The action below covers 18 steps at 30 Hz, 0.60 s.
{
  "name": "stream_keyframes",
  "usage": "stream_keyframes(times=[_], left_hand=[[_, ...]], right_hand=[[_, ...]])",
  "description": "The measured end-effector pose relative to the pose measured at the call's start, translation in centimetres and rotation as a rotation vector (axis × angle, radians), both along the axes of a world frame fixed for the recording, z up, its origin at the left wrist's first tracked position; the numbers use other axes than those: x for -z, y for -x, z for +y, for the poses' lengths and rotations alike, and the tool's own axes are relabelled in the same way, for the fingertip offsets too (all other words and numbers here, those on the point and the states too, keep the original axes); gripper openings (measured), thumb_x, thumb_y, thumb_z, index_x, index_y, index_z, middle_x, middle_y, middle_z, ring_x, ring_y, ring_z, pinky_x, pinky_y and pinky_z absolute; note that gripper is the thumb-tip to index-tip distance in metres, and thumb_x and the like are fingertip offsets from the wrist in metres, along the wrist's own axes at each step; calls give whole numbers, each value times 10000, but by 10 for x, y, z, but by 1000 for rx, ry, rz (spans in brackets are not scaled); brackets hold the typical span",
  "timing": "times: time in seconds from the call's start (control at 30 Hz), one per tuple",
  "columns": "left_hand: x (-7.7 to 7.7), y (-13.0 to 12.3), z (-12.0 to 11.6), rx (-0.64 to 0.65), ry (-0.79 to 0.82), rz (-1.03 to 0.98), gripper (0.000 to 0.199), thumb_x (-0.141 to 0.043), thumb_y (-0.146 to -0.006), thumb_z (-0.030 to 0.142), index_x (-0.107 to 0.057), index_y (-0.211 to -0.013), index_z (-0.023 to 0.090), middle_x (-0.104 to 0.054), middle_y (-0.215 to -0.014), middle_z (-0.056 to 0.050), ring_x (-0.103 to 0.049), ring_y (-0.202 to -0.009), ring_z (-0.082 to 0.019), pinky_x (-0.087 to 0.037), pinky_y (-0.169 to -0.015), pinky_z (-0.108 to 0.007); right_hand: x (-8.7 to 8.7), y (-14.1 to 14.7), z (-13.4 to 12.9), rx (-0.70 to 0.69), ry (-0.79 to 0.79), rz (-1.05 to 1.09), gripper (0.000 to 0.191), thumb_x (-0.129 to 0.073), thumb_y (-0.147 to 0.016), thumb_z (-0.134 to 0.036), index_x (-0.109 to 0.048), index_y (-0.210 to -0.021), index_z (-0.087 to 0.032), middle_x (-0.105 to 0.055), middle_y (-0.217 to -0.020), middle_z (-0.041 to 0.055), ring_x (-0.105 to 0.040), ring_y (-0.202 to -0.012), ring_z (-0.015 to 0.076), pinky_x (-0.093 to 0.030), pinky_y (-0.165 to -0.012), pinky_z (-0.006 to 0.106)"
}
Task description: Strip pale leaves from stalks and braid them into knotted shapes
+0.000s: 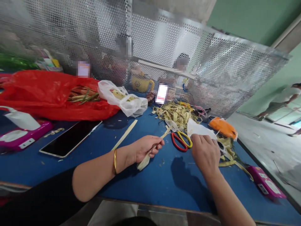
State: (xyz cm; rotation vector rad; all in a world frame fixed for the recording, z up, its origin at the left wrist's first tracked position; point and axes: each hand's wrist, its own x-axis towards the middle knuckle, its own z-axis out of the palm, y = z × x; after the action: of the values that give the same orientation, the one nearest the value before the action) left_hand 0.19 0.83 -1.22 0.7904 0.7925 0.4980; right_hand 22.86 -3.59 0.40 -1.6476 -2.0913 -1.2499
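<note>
Over a blue table (152, 185), the left hand (150, 146) curls tightly round a narrow, pale-yellow dry husk strip (144, 162), its long axis slanting away rightward. To its right, the right hand (207, 153) bends at a thin white sheet (199, 128) (whether gripping it, I cannot tell). Red-and-yellow-handled metal scissors (182, 140) lie between; beyond stand a perforated silver metal screen (164, 40) and a green wall (235, 18).

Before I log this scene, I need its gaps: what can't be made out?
In the head view:
Right hand: fingertips hidden behind its own back; grip unclear.
Held pale strip: middle hidden by the left hand.
Red bag: left end cut off by the picture's edge.
Right-side purple box: print too small and blurred to read.
</note>
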Motion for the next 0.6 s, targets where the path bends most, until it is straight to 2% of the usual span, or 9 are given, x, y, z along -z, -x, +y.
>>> stream_keyframes(times=[0.17, 0.27, 0.33, 0.4, 0.47, 0.6], left_hand=[[2, -3, -1, -107, 13, 61, 164, -527, -827, 221, -548, -687, 138, -508, -608, 33, -426, -424, -39, -236, -390, -168], [4, -4, 0, -128, 20, 64, 130, -576, -790, 208, -558, -684, 135, -636, -739, -42, -599, -563, -104, -260, -391, -172], [5, -4, 0, -110, 45, 37, 109, -584, -780, 200, -562, -694, 137, -683, -828, -85, -654, -662, -148, -259, -388, -172], [6, -4, 0, -85, 76, 12, 106, -571, -780, 185, -568, -686, 135, -686, -809, -81, -644, -652, -134, -250, -384, -165], [8, -4, 1, -45, 110, 2, 135, -547, -787, 171, -572, -663, 126, -656, -721, -52, -578, -552, -87, -252, -382, -158], [13, -5, 3, 111, 239, -21, 197, -517, -815, 189, -566, -637, 118, -618, -642, -35, -455, -437, -54, -271, -382, -155]], right_hand=[[6, 29, -16, -85, 133, 69, 234, -440, -917, -73, -595, -778, -180, -596, -648, 33, -497, -611, 182, -274, -616, 302], [15, 41, -23, -229, 244, 126, 243, -406, -912, -49, -592, -827, -179, -594, -686, 34, -502, -613, 180, -301, -637, 301], [19, 48, -27, -319, 291, 158, 229, -403, -919, -64, -586, -840, -177, -601, -721, 42, -516, -653, 189, -324, -667, 308], [21, 56, -31, -397, 333, 167, 212, -404, -933, -84, -583, -860, -169, -611, -763, 51, -526, -698, 195, -342, -691, 316], [22, 63, -35, -485, 374, 154, 205, -400, -947, -97, -586, -883, -156, -620, -805, 59, -535, -744, 197, -365, -722, 322], [26, 76, -41, -657, 478, 69, 210, -392, -964, -130, -591, -897, -145, -612, -816, 55, -542, -798, 200, -398, -852, 353]])
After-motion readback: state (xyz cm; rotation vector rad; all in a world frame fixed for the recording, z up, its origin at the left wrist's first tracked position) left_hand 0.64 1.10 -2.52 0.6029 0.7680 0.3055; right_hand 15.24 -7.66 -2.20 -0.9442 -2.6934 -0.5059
